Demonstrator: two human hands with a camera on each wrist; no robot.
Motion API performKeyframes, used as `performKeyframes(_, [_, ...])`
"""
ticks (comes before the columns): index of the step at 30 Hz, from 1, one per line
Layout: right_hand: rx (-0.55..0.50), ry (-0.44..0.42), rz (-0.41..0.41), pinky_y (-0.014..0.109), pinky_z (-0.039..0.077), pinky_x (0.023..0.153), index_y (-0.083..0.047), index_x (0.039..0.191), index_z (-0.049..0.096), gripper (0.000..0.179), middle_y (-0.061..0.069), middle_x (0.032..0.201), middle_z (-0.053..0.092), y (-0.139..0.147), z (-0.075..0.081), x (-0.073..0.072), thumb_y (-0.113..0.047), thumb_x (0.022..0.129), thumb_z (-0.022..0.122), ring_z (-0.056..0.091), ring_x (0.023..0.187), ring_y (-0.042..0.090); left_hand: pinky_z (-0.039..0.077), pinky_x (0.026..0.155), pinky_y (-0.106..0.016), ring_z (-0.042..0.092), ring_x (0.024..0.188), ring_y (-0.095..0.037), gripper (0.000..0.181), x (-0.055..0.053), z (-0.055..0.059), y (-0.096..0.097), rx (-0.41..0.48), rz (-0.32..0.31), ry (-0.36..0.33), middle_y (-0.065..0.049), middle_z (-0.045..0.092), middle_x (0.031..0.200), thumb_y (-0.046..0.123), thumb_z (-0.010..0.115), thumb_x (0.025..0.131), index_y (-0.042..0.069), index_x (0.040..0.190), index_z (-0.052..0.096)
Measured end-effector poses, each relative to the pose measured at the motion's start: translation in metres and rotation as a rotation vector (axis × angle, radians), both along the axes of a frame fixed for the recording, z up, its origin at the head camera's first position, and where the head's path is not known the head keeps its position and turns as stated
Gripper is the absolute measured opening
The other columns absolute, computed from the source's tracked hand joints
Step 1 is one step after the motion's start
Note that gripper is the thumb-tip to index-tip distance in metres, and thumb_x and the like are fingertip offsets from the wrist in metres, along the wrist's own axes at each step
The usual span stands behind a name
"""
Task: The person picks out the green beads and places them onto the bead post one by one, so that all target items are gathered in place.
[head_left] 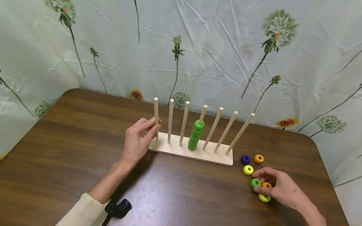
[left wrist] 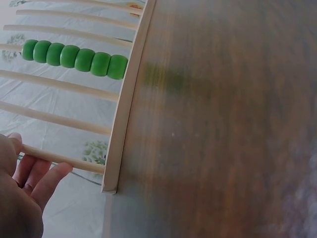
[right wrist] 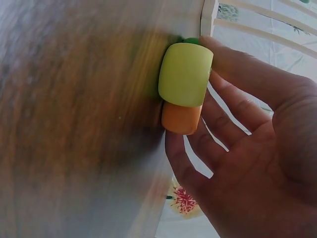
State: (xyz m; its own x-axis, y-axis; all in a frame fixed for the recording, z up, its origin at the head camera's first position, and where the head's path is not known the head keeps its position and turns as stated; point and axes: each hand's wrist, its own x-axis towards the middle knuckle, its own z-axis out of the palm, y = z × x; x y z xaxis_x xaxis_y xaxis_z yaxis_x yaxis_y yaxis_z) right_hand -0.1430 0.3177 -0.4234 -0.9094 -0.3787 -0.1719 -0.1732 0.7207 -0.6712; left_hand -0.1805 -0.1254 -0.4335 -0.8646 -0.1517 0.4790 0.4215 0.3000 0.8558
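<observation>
A wooden stand (head_left: 192, 153) with several upright pegs bears a stack of green beads (head_left: 196, 135) on its middle peg. My left hand (head_left: 138, 140) pinches the leftmost peg (head_left: 155, 107) between thumb and fingers; the left wrist view shows the fingers along that peg (left wrist: 81, 164). To the right of the stand, my right hand (head_left: 281, 187) has thumb and forefinger at opposite sides of a loose green bead (head_left: 255, 183). Under that hand, an orange bead (head_left: 267, 185) and a yellow bead (head_left: 264, 198) sit against the green one. In the right wrist view, the yellow bead (right wrist: 185, 74) mostly hides the green.
Close to the right hand lie another yellow bead (head_left: 248, 170), a dark purple bead (head_left: 245, 159) and a second orange bead (head_left: 259, 159). Everything stands on a brown wooden table (head_left: 167, 198). A flower-printed cloth (head_left: 210, 62) hangs behind the table's far edge.
</observation>
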Motion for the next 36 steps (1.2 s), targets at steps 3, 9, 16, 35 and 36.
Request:
performKeyframes(3, [-0.002, 0.026, -0.016, 0.019, 0.056, 0.072, -0.008, 0.117, 0.07, 0.035, 0.005, 0.108, 0.072, -0.001, 0.001, 0.0, -0.017, 0.087, 0.085, 0.06, 0.088, -0.001, 0.069, 0.066, -0.04, 0.07, 0.082, -0.03, 0.015, 0.001, 0.001, 0.0, -0.004, -0.001, 0.0, -0.016, 0.07, 0.091, 0.006, 0.074, 0.096, 0.005, 0.11, 0.081])
performKeyframes(9, [0.016, 0.093, -0.08, 0.019, 0.059, 0.077, -0.008, 0.12, 0.07, 0.036, 0.008, 0.114, 0.073, -0.003, 0.007, -0.001, -0.02, 0.089, 0.083, 0.063, 0.092, 0.002, 0.068, 0.065, -0.036, 0.07, 0.081, -0.03, 0.016, 0.001, 0.001, 0.0, -0.008, 0.006, 0.011, -0.017, 0.07, 0.09, 0.006, 0.074, 0.096, 0.004, 0.11, 0.081])
performKeyframes(16, [-0.021, 0.19, -0.144, 0.013, 0.059, 0.079, -0.006, 0.124, 0.068, 0.037, 0.019, 0.127, 0.07, -0.007, 0.016, 0.0, -0.019, 0.092, 0.081, 0.062, 0.095, -0.006, 0.068, 0.065, -0.035, 0.071, 0.08, -0.029, 0.016, 0.0, 0.0, 0.001, 0.008, 0.002, 0.033, -0.017, 0.071, 0.09, 0.006, 0.074, 0.095, 0.003, 0.11, 0.08])
performKeyframes(35, [-0.227, 0.457, -0.219, 0.001, 0.053, 0.084, -0.009, 0.125, 0.071, 0.037, -0.003, 0.113, 0.062, -0.032, 0.036, 0.004, -0.001, 0.089, 0.08, 0.061, 0.095, -0.008, 0.067, 0.065, -0.026, 0.071, 0.079, -0.022, 0.016, 0.0, -0.001, 0.001, 0.026, -0.011, 0.027, -0.018, 0.07, 0.09, 0.006, 0.075, 0.095, 0.001, 0.11, 0.08])
performKeyframes(36, [-0.239, 0.468, -0.226, 0.001, 0.053, 0.084, -0.01, 0.125, 0.071, 0.038, -0.004, 0.113, 0.062, -0.034, 0.037, 0.004, 0.0, 0.089, 0.08, 0.062, 0.095, -0.007, 0.067, 0.065, -0.024, 0.071, 0.079, -0.021, 0.016, 0.0, -0.001, 0.001, 0.03, -0.011, 0.025, -0.018, 0.07, 0.09, 0.006, 0.075, 0.095, 0.001, 0.11, 0.08])
